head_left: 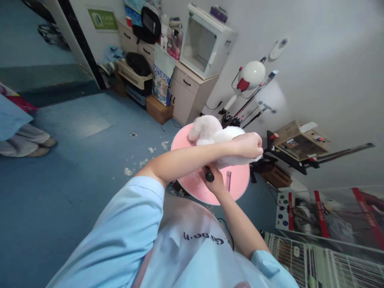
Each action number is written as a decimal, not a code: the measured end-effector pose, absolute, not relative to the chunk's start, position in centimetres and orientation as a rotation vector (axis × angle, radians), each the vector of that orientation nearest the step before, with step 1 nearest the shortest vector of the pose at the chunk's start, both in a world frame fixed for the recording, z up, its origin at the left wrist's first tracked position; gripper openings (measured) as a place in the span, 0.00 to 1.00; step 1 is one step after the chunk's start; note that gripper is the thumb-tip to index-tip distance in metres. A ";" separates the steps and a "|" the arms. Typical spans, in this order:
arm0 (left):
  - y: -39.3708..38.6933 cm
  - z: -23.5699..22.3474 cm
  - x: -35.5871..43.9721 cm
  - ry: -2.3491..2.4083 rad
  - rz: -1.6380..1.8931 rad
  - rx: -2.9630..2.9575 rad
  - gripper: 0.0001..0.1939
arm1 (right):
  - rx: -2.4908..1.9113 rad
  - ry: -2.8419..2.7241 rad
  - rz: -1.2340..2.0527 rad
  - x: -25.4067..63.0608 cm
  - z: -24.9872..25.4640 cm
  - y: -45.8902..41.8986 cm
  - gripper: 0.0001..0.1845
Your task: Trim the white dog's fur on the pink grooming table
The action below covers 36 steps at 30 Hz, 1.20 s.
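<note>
While the white furry animal (207, 127) is on the round pink bench (192, 185), the left hand (248, 145) is curled against its body, though I cannot tell whether it grips; the right hand (217, 185), near a thin purple item (229, 181), holds a black tool (209, 176).

Remotely, I am looking through one head-worn camera, facing forward and down: a pale-blue apron with dark lettering (183, 252) is looming close at bottom centre, a round pink tabletop (195, 188) is lying beyond, mid-frame.
</note>
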<state>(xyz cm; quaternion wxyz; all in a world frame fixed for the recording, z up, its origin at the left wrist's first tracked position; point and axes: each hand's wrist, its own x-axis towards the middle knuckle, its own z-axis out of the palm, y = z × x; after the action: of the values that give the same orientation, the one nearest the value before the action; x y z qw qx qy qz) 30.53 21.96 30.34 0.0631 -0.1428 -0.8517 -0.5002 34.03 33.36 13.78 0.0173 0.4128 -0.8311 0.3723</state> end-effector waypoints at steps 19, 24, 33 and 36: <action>20.2 28.3 32.3 -2.486 -1.531 -0.414 0.09 | 1.179 -2.532 1.240 33.5 13.8 32.3 0.12; 19.8 27.3 34.1 -2.482 -1.597 -0.375 0.09 | 1.450 -2.537 1.223 33.7 13.6 35.2 0.15; 18.9 27.1 34.5 -2.334 -1.699 -0.249 0.09 | 1.651 -2.595 1.141 32.1 12.1 37.3 0.17; 19.1 26.6 34.7 -2.316 -1.699 -0.236 0.10 | 1.557 -2.547 1.351 32.9 12.0 38.4 0.15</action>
<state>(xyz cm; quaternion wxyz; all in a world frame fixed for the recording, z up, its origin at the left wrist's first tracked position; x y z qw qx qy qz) 34.67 19.05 26.59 0.1293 -0.0812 -0.7968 -0.5847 32.94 38.45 12.01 -0.0675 0.4739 -0.7756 0.4115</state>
